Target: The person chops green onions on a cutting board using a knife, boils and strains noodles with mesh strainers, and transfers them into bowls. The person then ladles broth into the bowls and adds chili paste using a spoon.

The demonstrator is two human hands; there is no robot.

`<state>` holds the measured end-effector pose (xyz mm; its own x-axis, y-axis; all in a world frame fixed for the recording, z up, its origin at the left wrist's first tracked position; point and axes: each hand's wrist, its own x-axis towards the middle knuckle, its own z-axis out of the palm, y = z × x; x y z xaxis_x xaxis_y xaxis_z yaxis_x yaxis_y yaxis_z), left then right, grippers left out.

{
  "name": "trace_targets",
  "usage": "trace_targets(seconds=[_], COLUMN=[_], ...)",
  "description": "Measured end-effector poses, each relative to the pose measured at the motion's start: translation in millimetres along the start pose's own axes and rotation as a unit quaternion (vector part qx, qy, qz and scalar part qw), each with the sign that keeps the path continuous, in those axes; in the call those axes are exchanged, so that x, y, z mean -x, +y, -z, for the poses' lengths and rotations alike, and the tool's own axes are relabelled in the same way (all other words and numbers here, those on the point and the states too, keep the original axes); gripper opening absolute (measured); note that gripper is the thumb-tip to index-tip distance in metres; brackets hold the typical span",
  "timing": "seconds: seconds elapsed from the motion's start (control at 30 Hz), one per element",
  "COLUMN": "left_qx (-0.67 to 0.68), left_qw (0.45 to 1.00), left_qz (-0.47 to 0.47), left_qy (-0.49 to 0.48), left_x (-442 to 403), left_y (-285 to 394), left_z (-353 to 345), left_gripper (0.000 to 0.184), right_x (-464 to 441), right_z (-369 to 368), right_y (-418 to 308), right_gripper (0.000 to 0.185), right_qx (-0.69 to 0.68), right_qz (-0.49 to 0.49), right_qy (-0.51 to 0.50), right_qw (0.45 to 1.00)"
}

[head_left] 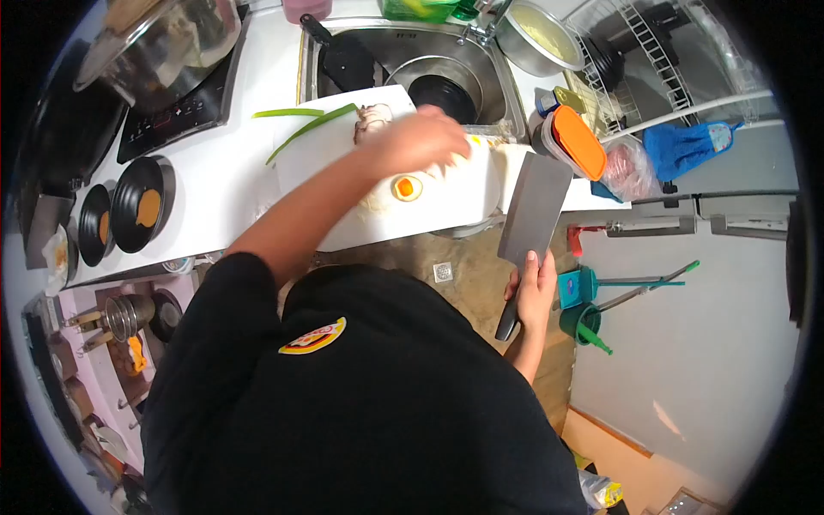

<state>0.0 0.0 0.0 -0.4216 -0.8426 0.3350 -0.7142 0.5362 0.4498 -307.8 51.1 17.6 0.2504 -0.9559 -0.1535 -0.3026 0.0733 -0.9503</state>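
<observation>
My right hand grips a cleaver by its handle, with the broad grey blade pointing up, beside the right end of the white cutting board. Over the board is my left hand, smeared by motion, so its fingers cannot be made out. Below that hand lies a halved boiled egg with its orange yolk showing. A pale and brownish chunk of food sits near the board's far edge. Green onion stalks lie at the board's left side.
Behind the board is a steel sink holding pans. Black bowls with brown sauce stand on the left, near an induction cooker. An orange-lidded container, a steel pot and a wire dish rack are on the right.
</observation>
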Motion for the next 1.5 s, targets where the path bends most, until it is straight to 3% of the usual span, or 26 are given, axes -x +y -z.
trace_targets(seconds=[0.1,0.17,0.2,0.27,0.33,0.37,0.4,0.43,0.47,0.7,0.77,0.8,0.87,0.9,0.97,1.03,1.07,1.1,1.17,1.27,1.37,1.5], left_qx=[-0.083,-0.117,-0.124,-0.024,0.018,0.017,-0.085,-0.240,-0.145,-0.221,-0.209,-0.205,-0.189,-0.184,-0.164,-0.144,-0.141,-0.116,-0.083,-0.052,-0.062,-0.056], left_qw=[0.990,0.974,0.973,0.998,0.992,0.982,0.951,0.927,0.921,0.904,0.898,0.897,0.911,0.911,0.940,0.941,0.942,0.948,0.951,0.944,0.956,0.975], left_qz=[-0.065,-0.040,-0.027,-0.044,0.043,0.111,0.058,0.224,0.257,0.343,0.387,0.390,0.303,0.305,0.144,0.120,0.121,0.172,0.223,0.233,0.183,0.165], left_qy=[-0.097,-0.190,-0.192,-0.042,0.120,0.150,0.293,0.183,0.255,0.127,0.033,0.035,0.209,0.207,0.262,0.282,0.280,0.241,0.199,0.226,0.222,0.136], left_x=[-58.8,-60.9,-50.2,-33.6,-0.9,15.0,48.1,70.3,97.4,158.3,159.0,159.9,159.6,160.6,164.9,177.4,185.5,193.4,200.8,203.6,205.0,204.9], left_y=[10.7,6.9,1.1,-9.5,-26.1,-40.9,-82.7,-65.1,-77.3,-101.9,-107.8,-101.9,-79.1,-61.3,-14.3,16.8,24.4,30.9,34.6,33.8,30.5,23.8], left_z=[-48.7,-74.7,-71.7,-69.9,-39.6,-19.9,-21.1,13.9,23.3,53.7,64.5,69.6,78.5,76.6,65.1,23.6,5.8,-11.6,-24.0,-31.9,-31.2,-20.8], left_gripper=[0.021,0.025,0.025,0.027,0.027,0.023,0.013,0.009,0.007,0.008,0.014,0.014,0.016,0.016,0.014,0.015,0.015,0.017,0.018,0.017,0.023,0.022], right_x=[-5.1,0.6,1.0,1.6,2.4,2.3,0.8,0.5,-2.0,-24.7,-28.2,-28.1,-29.0,-28.0,-25.2,-24.9,-26.4,-23.7,-17.2,-6.5,-4.9,-8.6], right_z=[11.2,3.1,-1.7,-4.9,-3.3,-2.4,-0.1,-1.3,-3.9,-28.5,-40.4,-46.4,-58.4,-62.9,-72.2,-83.5,-85.9,-93.9,-114.8,-137.6,-145.2,-143.2], right_y=[-3.4,-1.8,-1.7,-3.0,-1.9,0.3,7.8,9.4,9.5,-10.3,-15.3,-19.6,-28.6,-31.7,-34.1,-34.5,-32.0,-40.9,-48.5,-42.3,-38.7,-29.9], right_gripper=[0.025,0.026,0.026,0.023,0.021,0.020,0.019,0.019,0.019,0.018,0.019,0.019,0.019,0.019,0.030,0.041,0.046,0.039,0.032,0.022,0.020,0.026], right_qx=[0.013,-0.013,-0.019,-0.051,-0.086,-0.119,-0.150,-0.152,-0.155,-0.096,-0.111,-0.120,-0.114,-0.112,-0.099,-0.045,0.019,0.154,0.320,0.405,0.459,0.491], right_qz=[0.015,-0.009,-0.006,-0.011,-0.014,-0.016,0.001,-0.005,0.002,0.022,0.056,0.047,0.046,0.044,0.047,0.031,0.032,0.067,0.233,0.253,0.251,0.263], right_qy=[0.003,0.027,0.014,0.042,0.023,0.011,0.001,0.002,-0.008,-0.087,-0.103,-0.104,-0.118,-0.129,-0.151,-0.208,-0.243,-0.249,-0.245,-0.267,-0.284,-0.280], right_qw=[1.000,1.000,1.000,0.998,0.996,0.993,0.989,0.988,0.988,0.991,0.987,0.986,0.985,0.984,0.983,0.977,0.969,0.954,0.885,0.837,0.803,0.782])
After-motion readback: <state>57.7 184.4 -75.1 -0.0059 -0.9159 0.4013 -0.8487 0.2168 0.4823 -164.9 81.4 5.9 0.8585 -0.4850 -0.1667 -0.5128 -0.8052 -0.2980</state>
